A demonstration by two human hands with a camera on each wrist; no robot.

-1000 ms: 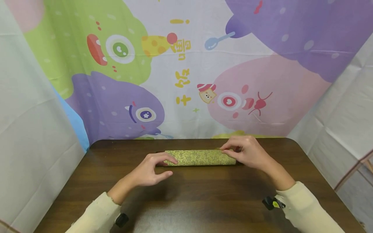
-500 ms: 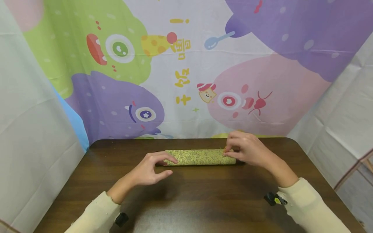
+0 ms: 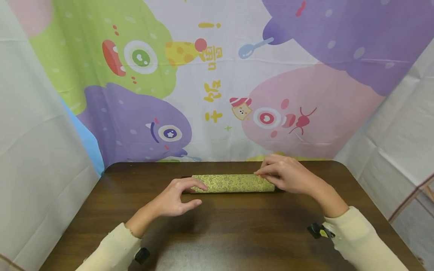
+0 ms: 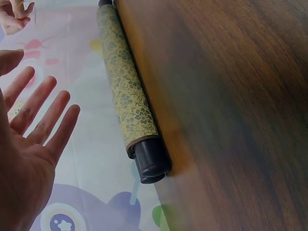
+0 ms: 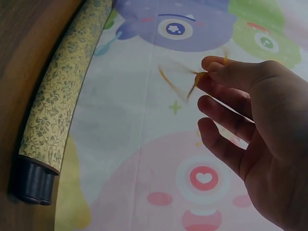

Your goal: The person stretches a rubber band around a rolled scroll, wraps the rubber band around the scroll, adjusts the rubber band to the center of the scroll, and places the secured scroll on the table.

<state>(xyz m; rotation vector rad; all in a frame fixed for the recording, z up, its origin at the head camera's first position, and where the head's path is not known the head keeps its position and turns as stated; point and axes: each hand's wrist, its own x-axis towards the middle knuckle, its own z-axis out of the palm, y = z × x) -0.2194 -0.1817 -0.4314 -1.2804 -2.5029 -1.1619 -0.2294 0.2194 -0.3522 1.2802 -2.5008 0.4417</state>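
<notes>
A rolled-up scroll (image 3: 234, 183) lies crosswise near the table's back edge, wrapped in yellow-green fabric with a dark floral pattern. Black rod ends (image 4: 153, 159) stick out of it, two side by side. My right hand (image 3: 286, 175) is over the scroll's right end; in the right wrist view its thumb and index finger pinch a thin yellow band (image 5: 164, 75), partly blurred, with the other fingers loosely bent. At the scroll's left end is my left hand (image 3: 173, 197), fingers relaxed and spread. Its fingertips overlap the scroll in the head view, and the left wrist view shows nothing in the palm.
The dark wooden table (image 3: 234, 237) stretches in front of the scroll. Behind it hangs a curtain (image 3: 217, 143) printed with cartoon monsters, and pale cloth walls (image 3: 37, 150) stand at both sides. Small black devices (image 3: 141, 255) sit at the cuffs.
My right hand has dipped toward the near side of the scroll's right end, then returned toward its far edge, fingertips still together. The left hand and the scroll have stayed in place.
</notes>
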